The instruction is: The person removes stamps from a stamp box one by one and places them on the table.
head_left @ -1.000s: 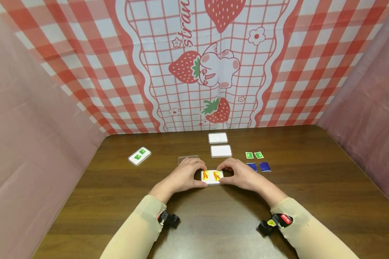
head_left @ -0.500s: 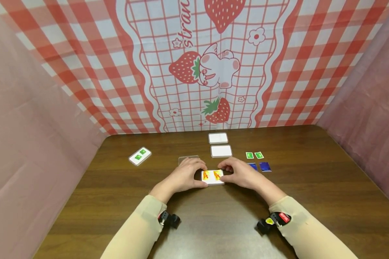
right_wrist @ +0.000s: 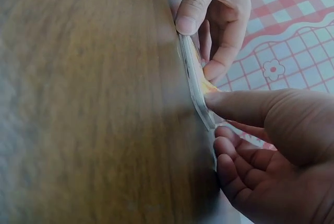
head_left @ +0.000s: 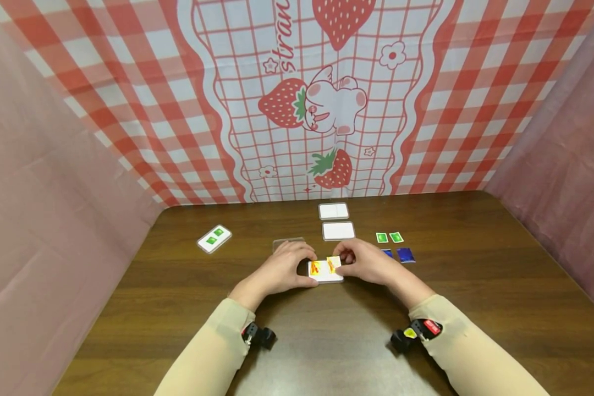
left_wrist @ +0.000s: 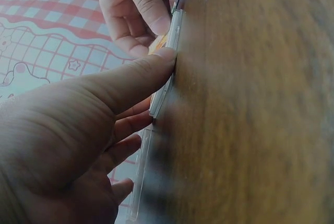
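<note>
A white rectangular card with a clear rim lies near the table's middle. My left hand grips its left end, thumb on the near edge, fingers on the far edge. On the card's left half sits a small orange-and-yellow picture square. A matching square at the right half is askew, its top past the card's far edge. My right hand pinches that second square between thumb and index finger. In the right wrist view the pinched square stands tilted up from the card.
Two white cards lie behind the hands. Two green squares and blue squares lie to the right. A card with two green squares is at far left. A clear case shows behind my left hand.
The right orange-and-yellow square has shifted up and tilted from its flat place on the card. My right hand moved slightly away from me with it; my left hand stayed still.
</note>
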A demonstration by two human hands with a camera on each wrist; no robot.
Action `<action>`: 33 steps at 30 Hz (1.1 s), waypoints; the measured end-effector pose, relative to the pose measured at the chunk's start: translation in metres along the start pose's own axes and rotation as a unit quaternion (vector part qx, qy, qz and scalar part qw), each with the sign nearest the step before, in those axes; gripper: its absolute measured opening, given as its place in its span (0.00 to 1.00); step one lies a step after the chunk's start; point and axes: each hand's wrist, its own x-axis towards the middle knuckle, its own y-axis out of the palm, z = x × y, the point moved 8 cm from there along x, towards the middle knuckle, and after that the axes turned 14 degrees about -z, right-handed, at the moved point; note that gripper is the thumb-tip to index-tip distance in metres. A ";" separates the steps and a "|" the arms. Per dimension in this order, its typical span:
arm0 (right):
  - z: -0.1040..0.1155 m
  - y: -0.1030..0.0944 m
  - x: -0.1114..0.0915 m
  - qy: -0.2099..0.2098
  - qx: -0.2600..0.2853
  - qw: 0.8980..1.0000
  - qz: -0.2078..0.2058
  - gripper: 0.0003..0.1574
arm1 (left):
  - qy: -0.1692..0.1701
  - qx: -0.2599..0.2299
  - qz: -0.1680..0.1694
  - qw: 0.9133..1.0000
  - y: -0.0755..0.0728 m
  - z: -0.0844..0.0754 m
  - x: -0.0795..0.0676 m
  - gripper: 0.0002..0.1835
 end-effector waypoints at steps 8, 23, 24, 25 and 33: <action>0.001 -0.008 -0.004 0.016 0.018 0.999 -0.035 0.02 | -0.029 0.008 0.028 0.999 -0.008 -0.017 0.002 0.26; -0.007 -0.046 -0.033 0.027 0.051 0.997 -0.047 0.06 | -0.020 -0.015 0.013 1.000 0.001 0.000 0.000 0.28; -0.009 -0.050 -0.036 0.028 0.048 0.997 -0.048 0.06 | -0.019 -0.019 0.009 1.000 0.005 0.004 0.000 0.28; -0.011 -0.054 -0.039 0.028 0.044 0.997 -0.049 0.06 | -0.014 -0.020 0.002 1.000 0.009 0.009 0.000 0.28; -0.029 -0.080 -0.055 0.038 0.020 0.998 -0.056 0.05 | -0.012 -0.022 -0.006 1.000 0.012 0.015 0.000 0.28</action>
